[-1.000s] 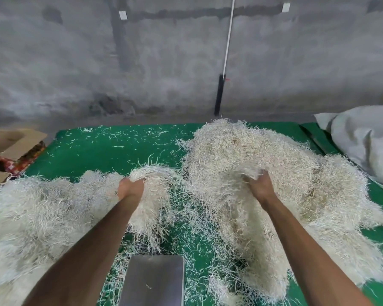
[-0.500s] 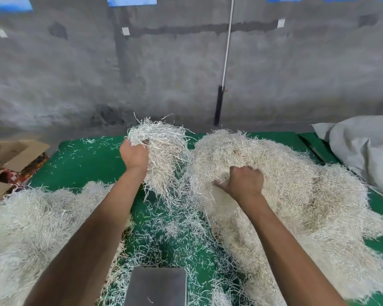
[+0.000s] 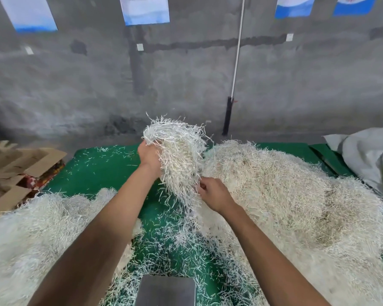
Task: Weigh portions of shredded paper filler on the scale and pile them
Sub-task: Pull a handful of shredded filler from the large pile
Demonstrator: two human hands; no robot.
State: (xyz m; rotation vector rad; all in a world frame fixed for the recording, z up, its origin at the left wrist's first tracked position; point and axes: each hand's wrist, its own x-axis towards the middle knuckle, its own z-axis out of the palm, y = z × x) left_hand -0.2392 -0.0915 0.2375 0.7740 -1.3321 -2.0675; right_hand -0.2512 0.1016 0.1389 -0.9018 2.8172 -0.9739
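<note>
Above the green desk (image 3: 102, 171), our left hand (image 3: 149, 154) grips a raised clump of shredded paper (image 3: 179, 155), our right hand (image 3: 215, 195) pinching its lower strands; between the left pile (image 3: 38, 228) and right pile (image 3: 285, 195), the scale (image 3: 166, 290) sits at the near edge

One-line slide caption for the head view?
Left hand lifts a clump of shredded paper while right hand pinches its strands.

The scale (image 3: 166, 290) sat nearest me on the table (image 3: 102, 171), between the left pile (image 3: 31, 235) and right pile (image 3: 296, 206), boxes (image 3: 20, 171) far left
</note>
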